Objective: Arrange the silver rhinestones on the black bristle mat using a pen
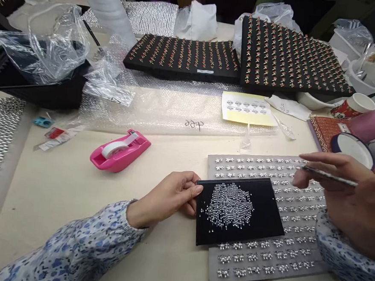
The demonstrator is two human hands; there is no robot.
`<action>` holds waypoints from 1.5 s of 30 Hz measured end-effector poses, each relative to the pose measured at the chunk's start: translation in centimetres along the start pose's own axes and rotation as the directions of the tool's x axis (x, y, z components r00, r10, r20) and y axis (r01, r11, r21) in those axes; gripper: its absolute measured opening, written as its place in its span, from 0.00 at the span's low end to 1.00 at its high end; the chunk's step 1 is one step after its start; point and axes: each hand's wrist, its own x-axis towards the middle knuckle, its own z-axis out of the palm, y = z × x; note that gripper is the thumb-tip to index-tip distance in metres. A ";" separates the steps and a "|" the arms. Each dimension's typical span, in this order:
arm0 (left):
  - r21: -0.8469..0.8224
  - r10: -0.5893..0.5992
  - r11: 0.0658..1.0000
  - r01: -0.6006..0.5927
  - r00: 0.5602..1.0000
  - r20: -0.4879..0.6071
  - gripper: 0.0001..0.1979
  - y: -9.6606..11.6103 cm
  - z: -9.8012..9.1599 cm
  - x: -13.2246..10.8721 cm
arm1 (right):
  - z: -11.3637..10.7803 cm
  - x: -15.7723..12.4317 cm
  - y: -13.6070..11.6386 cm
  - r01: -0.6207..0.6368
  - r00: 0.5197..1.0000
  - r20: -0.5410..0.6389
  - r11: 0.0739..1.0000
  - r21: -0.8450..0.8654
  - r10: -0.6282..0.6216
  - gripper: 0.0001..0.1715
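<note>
My left hand (pixel 174 195) pinches the left edge of a flat black ribbed tray (pixel 268 214) between thumb and fingers. A pile of small clear rhinestones (pixel 231 205) lies spread on the tray's left and middle. Beneath the tray is a grey foam board (pixel 229 278) with rows of silver jewellery pieces (pixel 254 269), partly covered by it. My right hand (pixel 353 199), raised over the board's right side, holds a thin pen-like tool (pixel 329 175) that points left. Its exact kind cannot be made out. The tool's tip is above the board, apart from the rhinestones.
A pink tape dispenser (pixel 121 151) stands left of the tray. Behind lie bubble wrap (pixel 164 109), a label sheet (pixel 247 108) and two black foam boards (pixel 183 54) (pixel 289 57) with red-and-gold pieces. Cups (pixel 358 105) crowd the right; a plastic-covered black bin (pixel 50 88) stands left.
</note>
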 end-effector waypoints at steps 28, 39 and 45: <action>-0.052 -0.020 0.998 0.021 1.000 0.010 0.12 -1.1 -1.5 -1.6 | 7.9 -0.3 0.7 0.030 0.950 0.312 1.000 0.002 -0.029 0.04; -0.020 -0.004 1.000 0.004 1.000 -0.023 0.11 -1.5 -1.5 -1.3 | 8.0 -1.4 2.0 0.189 0.943 0.267 0.980 0.060 -0.198 0.06; 0.046 0.026 0.999 -0.023 0.998 -0.050 0.11 -1.8 -1.2 -1.1 | 8.5 -1.5 2.0 0.257 0.924 0.282 0.966 0.037 -0.257 0.07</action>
